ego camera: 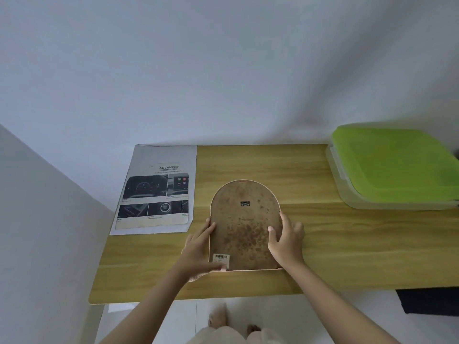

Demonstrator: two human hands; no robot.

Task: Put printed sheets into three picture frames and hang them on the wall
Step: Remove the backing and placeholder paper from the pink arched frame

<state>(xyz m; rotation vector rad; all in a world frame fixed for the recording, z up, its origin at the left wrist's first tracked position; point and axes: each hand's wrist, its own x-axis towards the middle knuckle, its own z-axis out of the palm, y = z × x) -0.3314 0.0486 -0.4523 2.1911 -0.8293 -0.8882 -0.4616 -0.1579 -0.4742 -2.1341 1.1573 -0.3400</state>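
Head view: arched frame [244,227] lies face-down between both hands' fingers [272,232].

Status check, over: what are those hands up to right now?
Left hand and right hand grip the arched frame, face down on the table. Printed sheet lies left of it, not in yet. Nothing blocking.

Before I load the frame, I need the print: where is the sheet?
The sheet lies flat at the table's far left corner by the wall, just left of the face-down frame held by both hands.
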